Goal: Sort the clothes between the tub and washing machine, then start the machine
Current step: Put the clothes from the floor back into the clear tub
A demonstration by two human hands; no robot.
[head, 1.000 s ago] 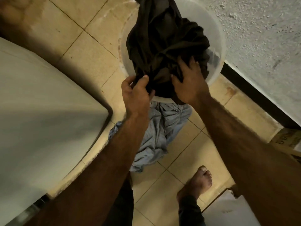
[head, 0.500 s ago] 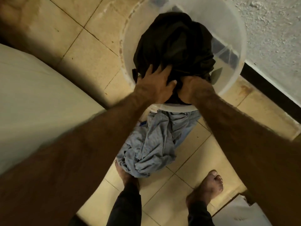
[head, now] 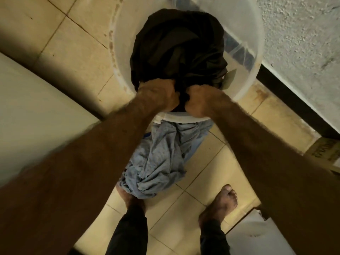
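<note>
A clear plastic tub (head: pixel 121 52) stands on the tiled floor against the wall. A bundled black garment (head: pixel 176 48) fills it. My left hand (head: pixel 156 94) and my right hand (head: pixel 200 100) are side by side at the tub's near rim, both fists curled into the black cloth's near edge. A grey-blue garment (head: pixel 158 159) lies crumpled on the floor just in front of the tub. The washing machine's (head: pixel 36 111) pale top shows at the left; its opening is out of view.
A rough white wall (head: pixel 303 43) with a dark skirting runs along the right. My bare feet (head: pixel 220 205) stand on the tiles below the grey-blue garment. A cardboard box (head: pixel 325 151) and a white object (head: pixel 257 234) sit at the right.
The black garment has gone down from above the tub into it. My left hand lay flat on the cloth half a second ago; now both hands are fisted in its near edge.
</note>
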